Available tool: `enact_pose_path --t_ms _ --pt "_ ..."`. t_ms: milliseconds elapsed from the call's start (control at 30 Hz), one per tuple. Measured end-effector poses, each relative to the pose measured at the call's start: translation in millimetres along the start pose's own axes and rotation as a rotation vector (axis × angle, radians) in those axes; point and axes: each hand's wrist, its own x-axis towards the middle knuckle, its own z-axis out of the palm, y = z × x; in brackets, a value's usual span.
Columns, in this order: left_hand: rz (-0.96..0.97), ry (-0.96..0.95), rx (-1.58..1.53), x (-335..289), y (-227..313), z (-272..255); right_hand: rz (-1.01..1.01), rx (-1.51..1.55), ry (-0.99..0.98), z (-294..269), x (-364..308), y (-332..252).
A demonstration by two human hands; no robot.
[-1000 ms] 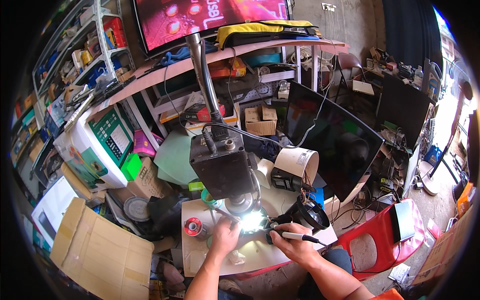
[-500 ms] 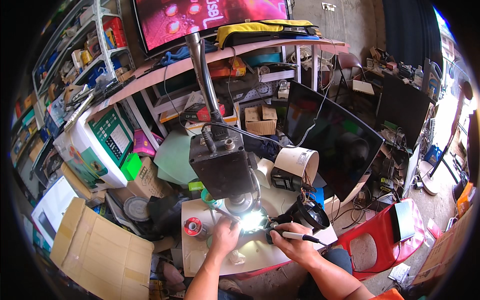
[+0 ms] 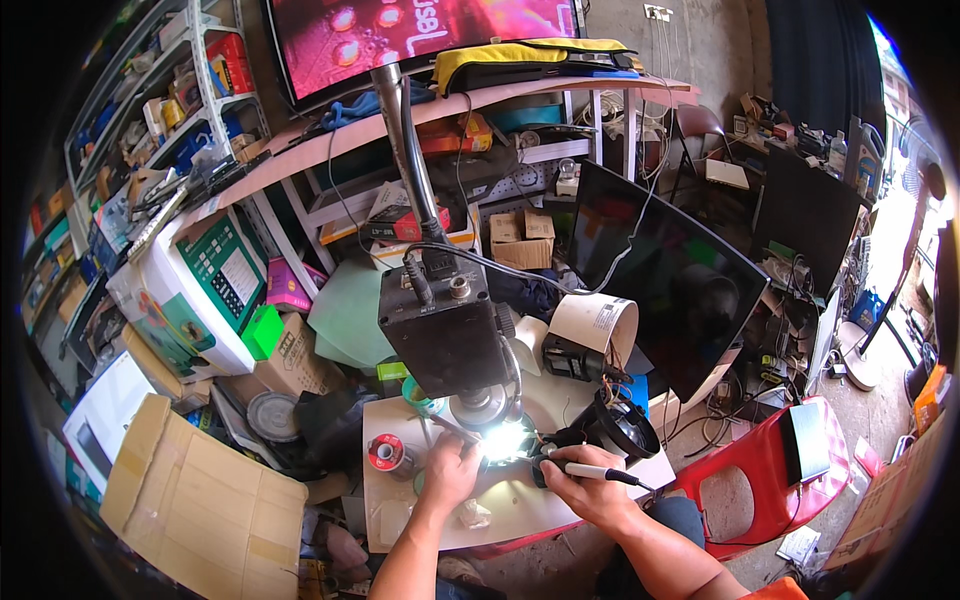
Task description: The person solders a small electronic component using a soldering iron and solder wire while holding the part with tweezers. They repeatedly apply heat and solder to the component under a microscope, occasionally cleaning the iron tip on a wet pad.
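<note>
Beneath a black microscope camera on a metal post, a bright lamp lights the work spot, and its glare hides what lies there. My left hand is closed at the left of the glare, around a slim greyish tool whose kind I cannot make out. To the right, my right hand grips a soldering iron with a white handle and a black cable end pointing right. A dark round part sits by its fingers. Left of my left hand stands a red-labelled solder spool.
The white work board also carries a black round housing and a cream cylinder. Behind, a large screen shows a magnified pink circuit board. A dark monitor leans at right, near a red chair. Cardboard lies left.
</note>
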Motion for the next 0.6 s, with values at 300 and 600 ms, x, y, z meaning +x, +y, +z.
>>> enact_pose_path --t_ms 300,600 --pt "-0.010 -0.003 0.007 -0.4 -1.0 0.6 -0.019 -0.009 0.004 0.5 0.0 1.3" --pt "0.007 -0.001 0.002 0.0 -0.6 0.4 -0.020 -0.017 -0.003 0.3 0.7 0.4"
